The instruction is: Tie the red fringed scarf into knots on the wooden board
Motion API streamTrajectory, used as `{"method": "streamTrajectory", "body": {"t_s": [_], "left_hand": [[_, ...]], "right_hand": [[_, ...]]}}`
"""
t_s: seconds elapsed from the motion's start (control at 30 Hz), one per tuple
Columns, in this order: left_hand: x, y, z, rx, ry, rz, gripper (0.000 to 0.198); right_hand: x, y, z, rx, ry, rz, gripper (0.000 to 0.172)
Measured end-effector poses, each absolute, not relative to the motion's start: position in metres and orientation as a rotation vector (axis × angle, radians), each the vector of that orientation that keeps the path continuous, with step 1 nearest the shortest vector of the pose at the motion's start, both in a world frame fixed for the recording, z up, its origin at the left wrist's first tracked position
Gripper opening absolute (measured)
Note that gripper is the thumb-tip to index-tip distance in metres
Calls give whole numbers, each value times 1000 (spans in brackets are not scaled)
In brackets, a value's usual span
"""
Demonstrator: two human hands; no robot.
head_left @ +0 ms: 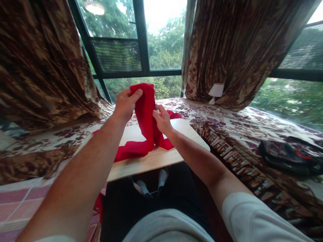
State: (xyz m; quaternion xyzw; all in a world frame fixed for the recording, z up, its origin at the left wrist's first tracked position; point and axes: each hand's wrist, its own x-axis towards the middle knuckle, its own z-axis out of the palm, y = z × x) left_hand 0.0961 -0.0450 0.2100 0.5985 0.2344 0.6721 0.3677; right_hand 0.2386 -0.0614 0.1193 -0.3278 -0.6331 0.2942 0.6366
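Note:
A red cloth (145, 116) is lifted above a small light wooden table (161, 158), its lower part trailing over the tabletop to the left. My left hand (126, 104) pinches the cloth's top edge, raised highest. My right hand (162, 119) grips the cloth lower down on its right side, fingers curled into the fabric. Both forearms reach forward from the bottom of the view. Part of the cloth lies behind my right hand.
The table stands over my lap on a bed with a brown floral cover (227, 121). Patterned curtains (234, 47) hang left and right of a large window (141, 43). A small white lamp (215, 91) sits on the sill. A dark bag (287, 156) lies at right.

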Motion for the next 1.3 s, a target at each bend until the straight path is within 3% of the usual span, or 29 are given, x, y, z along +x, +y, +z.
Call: {"method": "streamTrajectory", "body": {"t_s": [0.17, 0.33, 0.5, 0.8, 1.07, 1.3], "left_hand": [[96, -46, 215, 1695, 681, 1777, 37], [95, -46, 215, 1760, 768, 1798, 36], [88, -43, 219, 1796, 817, 1844, 36], [80, -34, 231, 1465, 742, 1957, 28], [75, -34, 238, 1181, 752, 1984, 10], [68, -21, 239, 1098, 782, 2142, 12]], "right_hand": [[234, -65, 127, -626, -1438, 943, 36], [231, -64, 116, -843, -1483, 1214, 20], [228, -66, 95, -956, -1576, 1113, 11], [237, -76, 82, -597, -1454, 1715, 45], [257, -87, 81, -418, -1381, 1923, 44], [272, -90, 81, -450, -1372, 1894, 44]]}}
